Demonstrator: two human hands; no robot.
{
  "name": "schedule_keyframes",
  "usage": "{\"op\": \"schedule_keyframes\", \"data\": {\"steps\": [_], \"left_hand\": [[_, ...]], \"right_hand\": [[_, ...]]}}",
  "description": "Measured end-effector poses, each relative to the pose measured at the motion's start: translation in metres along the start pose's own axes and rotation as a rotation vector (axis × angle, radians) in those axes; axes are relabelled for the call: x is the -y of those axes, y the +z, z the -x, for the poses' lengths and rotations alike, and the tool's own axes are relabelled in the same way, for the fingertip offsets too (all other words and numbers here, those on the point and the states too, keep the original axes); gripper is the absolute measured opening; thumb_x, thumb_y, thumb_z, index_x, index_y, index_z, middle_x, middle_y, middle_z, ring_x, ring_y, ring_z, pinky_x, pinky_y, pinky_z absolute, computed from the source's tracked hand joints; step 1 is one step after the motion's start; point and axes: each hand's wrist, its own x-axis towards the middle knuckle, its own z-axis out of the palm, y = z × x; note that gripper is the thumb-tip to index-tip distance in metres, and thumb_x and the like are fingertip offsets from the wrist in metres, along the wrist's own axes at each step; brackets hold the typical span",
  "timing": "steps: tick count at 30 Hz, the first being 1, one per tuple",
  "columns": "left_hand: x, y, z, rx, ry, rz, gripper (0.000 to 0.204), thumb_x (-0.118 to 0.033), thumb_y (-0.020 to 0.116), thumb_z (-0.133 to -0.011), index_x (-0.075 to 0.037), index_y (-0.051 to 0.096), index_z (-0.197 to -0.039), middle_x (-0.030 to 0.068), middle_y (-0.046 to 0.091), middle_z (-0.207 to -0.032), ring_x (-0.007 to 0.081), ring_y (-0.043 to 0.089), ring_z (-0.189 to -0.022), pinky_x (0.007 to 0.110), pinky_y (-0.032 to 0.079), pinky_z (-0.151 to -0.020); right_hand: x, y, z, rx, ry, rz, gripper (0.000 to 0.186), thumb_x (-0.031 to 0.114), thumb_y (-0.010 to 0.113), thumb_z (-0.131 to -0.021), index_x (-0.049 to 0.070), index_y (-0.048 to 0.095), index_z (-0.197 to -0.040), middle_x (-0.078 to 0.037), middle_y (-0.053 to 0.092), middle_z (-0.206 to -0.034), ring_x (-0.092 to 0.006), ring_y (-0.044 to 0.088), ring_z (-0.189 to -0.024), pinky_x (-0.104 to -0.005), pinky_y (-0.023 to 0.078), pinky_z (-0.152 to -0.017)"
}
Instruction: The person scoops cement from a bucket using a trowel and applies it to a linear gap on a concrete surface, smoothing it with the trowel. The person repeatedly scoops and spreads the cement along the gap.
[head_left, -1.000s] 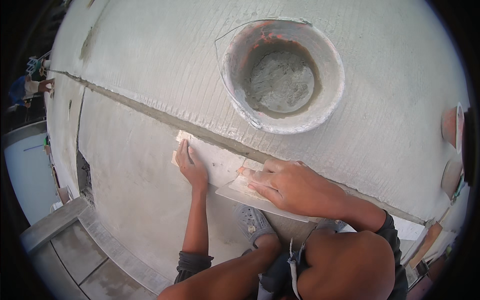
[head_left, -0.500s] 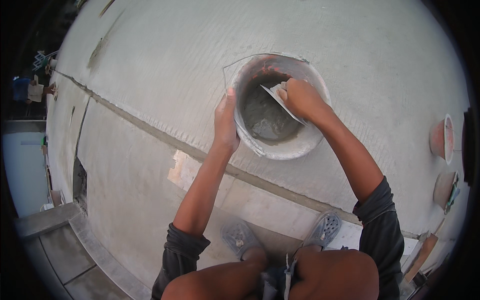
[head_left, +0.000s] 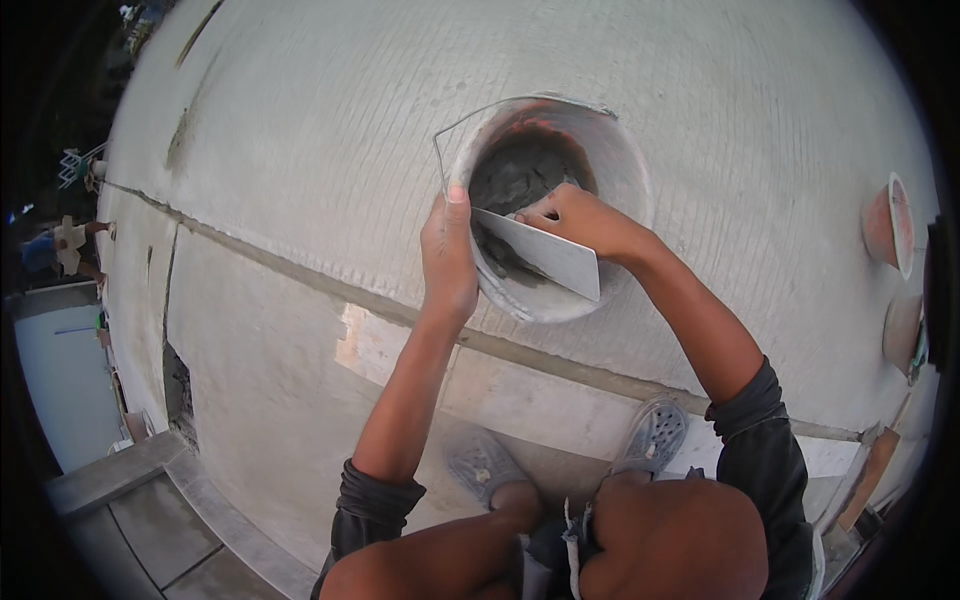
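Hands: Both Grasping

Left hand (head_left: pixel 449 258) grips the rim of the bucket (head_left: pixel 628 170) at its left side. Right hand (head_left: pixel 582 222), fingers closed, grasps the flat trowel (head_left: pixel 552 260), blade slanted across the bucket's near half. Grey mortar (head_left: pixel 525 172) lies inside the bucket; a pale strip (head_left: pixel 540 408) runs on its near side.

Ridged grey concrete floor (head_left: pixel 760 130), long dark groove (head_left: pixel 300 270), grey tiles (head_left: pixel 160 520) lower left

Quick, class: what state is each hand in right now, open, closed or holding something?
Left hand: against the bucket's left side; its fingers' closure cannot be told.
Right hand: closed, holding the flat trowel.
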Motion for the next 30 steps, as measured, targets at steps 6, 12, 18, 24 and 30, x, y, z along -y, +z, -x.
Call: {"op": "schedule_keyframes", "data": {"steps": [6,12,18,24,30], "left_hand": [[-0.001,0.009,0.011,-0.04,0.005,-0.001,0.07,-0.054,0.043,-0.117,0.008,0.054,-0.15,0.0152,0.062,-0.141,0.0211,0.055,-0.131,0.036,0.042,-0.114],[-0.003,0.016,0.024,0.001,0.006,-0.098,0.07,-0.052,0.044,-0.117,0.008,0.054,-0.151,0.0146,0.063,-0.138,0.0205,0.056,-0.13,0.036,0.042,-0.113],[-0.006,0.029,0.025,0.021,0.104,-0.166,0.068,-0.053,0.042,-0.117,0.008,0.058,-0.145,0.0129,0.066,-0.129,0.019,0.058,-0.122,0.034,0.044,-0.107],[0.0,0.02,0.021,0.015,0.07,-0.177,0.069,-0.055,0.04,-0.117,0.007,0.06,-0.141,0.0123,0.065,-0.126,0.0189,0.057,-0.12,0.035,0.044,-0.107],[0.01,0.021,0.016,-0.007,0.065,-0.096,0.073,-0.058,0.038,-0.117,0.008,0.054,-0.146,0.0158,0.061,-0.134,0.0224,0.056,-0.125,0.038,0.045,-0.11]], "right_hand": [[-0.003,-0.004,0.005,-0.321,0.067,0.172,0.038,0.029,0.063,-0.106,-0.005,0.078,-0.099,-0.032,0.072,-0.09,-0.0492,0.072,-0.087,-0.0527,0.055,-0.083],[-0.007,0.021,0.008,-0.115,0.11,0.018,0.037,0.029,0.065,-0.104,-0.004,0.079,-0.092,-0.032,0.075,-0.095,-0.0528,0.072,-0.1,-0.0565,0.056,-0.091],[-0.005,0.007,0.023,-0.035,0.144,-0.284,0.035,0.032,0.068,-0.106,0.0,0.081,-0.114,-0.016,0.078,-0.088,-0.0177,0.069,-0.081,-0.0356,0.055,-0.077],[-0.005,0.01,0.034,-0.079,0.062,-0.623,0.035,0.024,0.071,-0.106,0.001,0.078,-0.131,-0.006,0.08,-0.097,-0.0083,0.066,-0.082,-0.0294,0.055,-0.072],[-0.01,0.02,0.056,-0.152,0.115,-0.887,0.033,0.024,0.071,-0.106,0.0,0.079,-0.127,-0.007,0.08,-0.098,-0.0099,0.074,-0.083,-0.0278,0.06,-0.072]]}}
